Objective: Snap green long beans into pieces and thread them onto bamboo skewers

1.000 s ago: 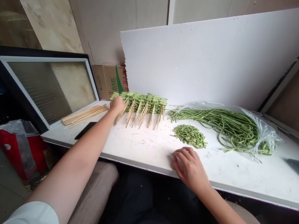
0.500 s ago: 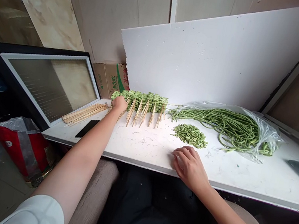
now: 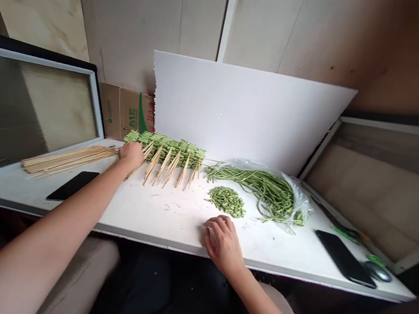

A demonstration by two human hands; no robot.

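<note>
My left hand (image 3: 131, 154) is closed at the left end of a row of skewered green bean pieces (image 3: 171, 147). Its fingers face away, so whatever they grip is hidden; a bit of bamboo stick shows just below it. The bare stick ends of the row fan out toward me. My right hand (image 3: 223, 241) rests near the table's front edge, fingers loosely bent and slightly apart, with nothing in them. Just beyond it lies a pile of cut bean pieces (image 3: 227, 201). Long whole beans (image 3: 264, 187) spill from a clear plastic bag (image 3: 299, 206) behind that pile.
Loose bamboo skewers (image 3: 68, 158) lie at the left of the white table (image 3: 170, 225), beside a dark flat phone-like object (image 3: 73, 186). A black phone (image 3: 344, 258) and a computer mouse (image 3: 377, 271) sit at the right. A white board (image 3: 248, 115) and a cardboard box (image 3: 125, 112) stand behind.
The view has swung to the right, bringing the phone and mouse at the table's right end into sight. Both hands keep about the same places on the table.
</note>
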